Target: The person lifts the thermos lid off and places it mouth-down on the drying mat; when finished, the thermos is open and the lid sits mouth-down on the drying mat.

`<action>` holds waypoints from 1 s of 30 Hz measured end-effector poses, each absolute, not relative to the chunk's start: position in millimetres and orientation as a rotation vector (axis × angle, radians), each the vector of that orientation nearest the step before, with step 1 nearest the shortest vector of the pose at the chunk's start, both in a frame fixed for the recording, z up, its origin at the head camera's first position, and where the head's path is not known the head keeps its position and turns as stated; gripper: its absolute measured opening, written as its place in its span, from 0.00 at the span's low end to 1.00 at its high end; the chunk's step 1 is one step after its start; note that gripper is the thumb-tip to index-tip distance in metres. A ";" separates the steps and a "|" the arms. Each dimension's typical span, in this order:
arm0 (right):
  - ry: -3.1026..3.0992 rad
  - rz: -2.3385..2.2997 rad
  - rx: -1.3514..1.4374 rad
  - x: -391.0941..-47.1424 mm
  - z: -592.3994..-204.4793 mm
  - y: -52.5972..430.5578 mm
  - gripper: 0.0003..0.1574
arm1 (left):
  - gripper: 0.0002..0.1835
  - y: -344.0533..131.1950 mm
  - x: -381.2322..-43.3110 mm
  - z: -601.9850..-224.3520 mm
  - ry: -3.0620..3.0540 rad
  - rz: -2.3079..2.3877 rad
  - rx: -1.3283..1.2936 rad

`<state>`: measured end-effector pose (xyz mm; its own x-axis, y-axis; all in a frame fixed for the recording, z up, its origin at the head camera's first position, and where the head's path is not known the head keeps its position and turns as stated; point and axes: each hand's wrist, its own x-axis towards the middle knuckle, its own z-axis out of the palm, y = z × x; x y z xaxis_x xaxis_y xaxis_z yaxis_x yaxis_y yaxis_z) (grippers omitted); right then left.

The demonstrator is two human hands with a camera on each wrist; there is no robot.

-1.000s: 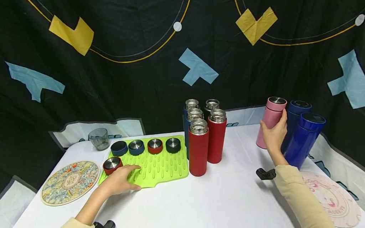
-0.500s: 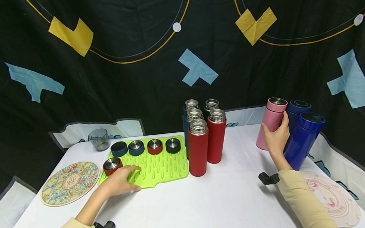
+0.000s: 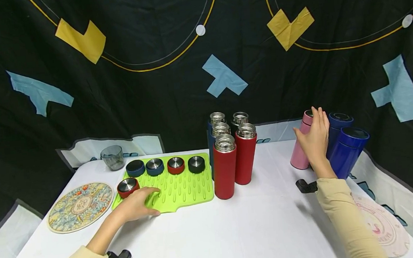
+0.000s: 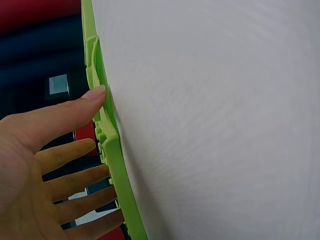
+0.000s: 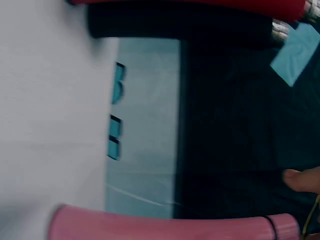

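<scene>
My left hand (image 3: pixel 137 204) lies at the near edge of a green ribbed mat (image 3: pixel 193 188). Its thumb (image 4: pixel 95 95) touches the mat's edge in the left wrist view, and the straight fingers stretch over the mat. Close by sits a red lid (image 3: pixel 127 186). On the right, my right hand (image 3: pixel 315 144) is raised with straight fingers and holds nothing. It partly hides a capped pink bottle (image 3: pixel 299 156) standing just behind it; in the right wrist view the pink bottle (image 5: pixel 165 227) lies along the bottom edge. Beside it stand a dark blue bottle (image 3: pixel 334 129) and a blue bottle (image 3: pixel 350 148), both capped.
Several uncapped bottles, including a front red bottle (image 3: pixel 225 172), stand grouped right of the mat. Several lids line its back, such as a black lid (image 3: pixel 196 165). A glass (image 3: pixel 112 158), a patterned round board (image 3: pixel 79 208) and a pink round board (image 3: pixel 385 228) lie around.
My right hand has let go of the pink bottle, straightened its fingers and moved slightly right and up. The pink bottle stays standing. My left hand has not moved.
</scene>
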<state>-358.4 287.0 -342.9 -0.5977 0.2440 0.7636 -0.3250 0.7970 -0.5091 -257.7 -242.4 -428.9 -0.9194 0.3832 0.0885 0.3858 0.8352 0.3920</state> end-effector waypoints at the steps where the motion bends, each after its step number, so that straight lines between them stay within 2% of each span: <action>1: -2.128 0.762 0.048 -359.2 -336.2 289.1 0.48 | 0.37 -242.1 -257.7 -428.7 -3.004 -0.643 -0.630; 8: -2.486 0.584 0.013 -360.4 -293.2 308.1 0.44 | 0.36 -240.8 -257.5 -427.0 -3.002 -0.635 -0.649; 13: -2.683 0.480 0.038 -362.5 -275.9 318.5 0.43 | 0.36 -241.0 -256.8 -426.1 -3.003 -0.638 -0.640; 20: -2.810 0.433 0.086 -365.3 -269.8 325.7 0.43 | 0.36 -243.2 -257.6 -429.9 -2.996 -0.639 -0.651; 30: -2.674 0.548 0.108 -363.0 -274.1 325.8 0.43 | 0.36 -242.4 -257.9 -430.4 -3.013 -0.658 -0.626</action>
<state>-363.0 325.8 -274.1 -0.9140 0.0061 0.4056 -0.1539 0.9199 -0.3607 -257.9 -242.4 -430.4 -0.9209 0.3821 0.0777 0.3797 0.8336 0.4013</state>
